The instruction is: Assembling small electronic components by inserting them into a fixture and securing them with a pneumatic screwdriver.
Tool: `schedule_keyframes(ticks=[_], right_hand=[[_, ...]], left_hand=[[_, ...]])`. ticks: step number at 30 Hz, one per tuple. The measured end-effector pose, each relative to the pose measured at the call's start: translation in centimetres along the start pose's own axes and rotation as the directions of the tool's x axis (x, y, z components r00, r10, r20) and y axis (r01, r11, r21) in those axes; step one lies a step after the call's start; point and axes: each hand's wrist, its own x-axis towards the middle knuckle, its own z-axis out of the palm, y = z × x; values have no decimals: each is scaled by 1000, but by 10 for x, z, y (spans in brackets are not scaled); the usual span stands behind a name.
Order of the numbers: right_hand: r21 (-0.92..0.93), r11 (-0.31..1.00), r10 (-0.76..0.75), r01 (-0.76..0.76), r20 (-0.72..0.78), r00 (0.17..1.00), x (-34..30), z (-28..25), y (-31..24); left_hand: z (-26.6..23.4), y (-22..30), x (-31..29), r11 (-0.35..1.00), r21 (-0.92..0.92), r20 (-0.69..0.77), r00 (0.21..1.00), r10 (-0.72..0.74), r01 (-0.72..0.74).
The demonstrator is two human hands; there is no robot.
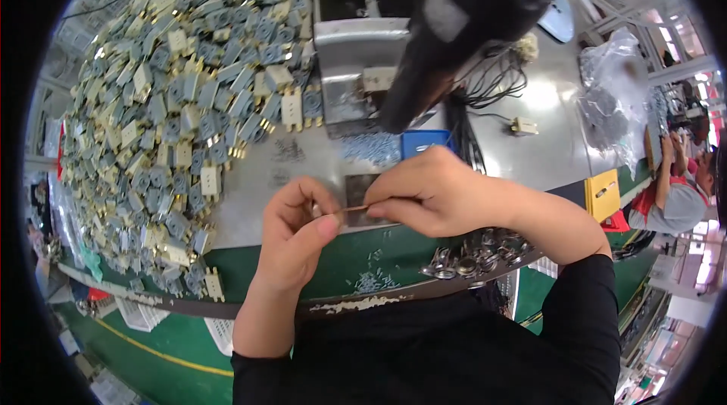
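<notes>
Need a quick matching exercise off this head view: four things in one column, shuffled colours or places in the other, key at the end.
Things:
1. Thin strip
2. Heap of plug-like parts
3. Small tray
4. Flat rectangular item

Colours or places:
A. Blue
B. Grey and cream, filling much of the picture's left
C. Yellow, toward the picture's right
D. Held between the left hand and the right hand

Pairs: 1-D; 2-B; 3-A; 4-C
</notes>
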Motion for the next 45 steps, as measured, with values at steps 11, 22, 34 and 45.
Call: schedule_keyframes(ticks=[11, 22, 34, 45], right_hand=[[-364, 925, -162, 113, -106, 981, 4, -9, -11], [-103, 993, 46, -52, -60, 997, 6, -17, -26], [-355, 927, -66, 119, 158, 985, 17, -8, -25], [350, 768, 438, -536, 323, 839, 16, -7, -5]], left_hand=[[-14, 1, 10, 863, 463, 208, 971, 117, -203], [-10, -11, 10, 998, -4, 381, 923, 54, -56], [-4, 10, 11, 671, 688, 415, 908, -51, -277], [2, 2, 2, 566, 665, 461, 864, 204, -488]])
